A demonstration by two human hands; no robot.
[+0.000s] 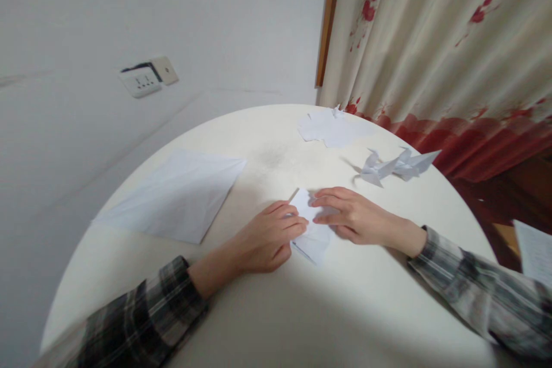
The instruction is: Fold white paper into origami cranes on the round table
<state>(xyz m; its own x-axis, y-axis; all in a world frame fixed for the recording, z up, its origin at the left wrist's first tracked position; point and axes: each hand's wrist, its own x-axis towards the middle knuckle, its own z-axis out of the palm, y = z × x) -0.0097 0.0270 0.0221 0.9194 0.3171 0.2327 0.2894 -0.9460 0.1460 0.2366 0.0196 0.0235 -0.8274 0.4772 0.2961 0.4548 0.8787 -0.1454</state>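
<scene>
A pale wall (241, 29) fills the far left, and a cream curtain (414, 40) with red flowers and a red lower band hangs at the far right. Before them spreads a round white surface (267, 316). Plaid sleeves (150, 310) cover both forearms, which reach in from the near left and near right. A large white sheet (181, 201) lies flat on the left of the surface, its corners pointing outward like a diamond. Near the middle, the left hand (263, 238) rests with its fingers close together, the tips on a small folded paper (317, 236); the right hand (357, 215) meets the paper's right side, its fingers slightly parted. The thumbs are poorly seen, so I cannot tell whether either grip pinches the paper or only presses on it. This folded paper lies on the surface between the two hands, one corner pointing far and a layered edge facing near. Far right of it, two folded paper birds (392, 167) stand touching or overlapping. Beyond them, near the far rim, lies an uneven piece of paper (334, 129). A white socket (141, 81) sits on the wall at left.
</scene>
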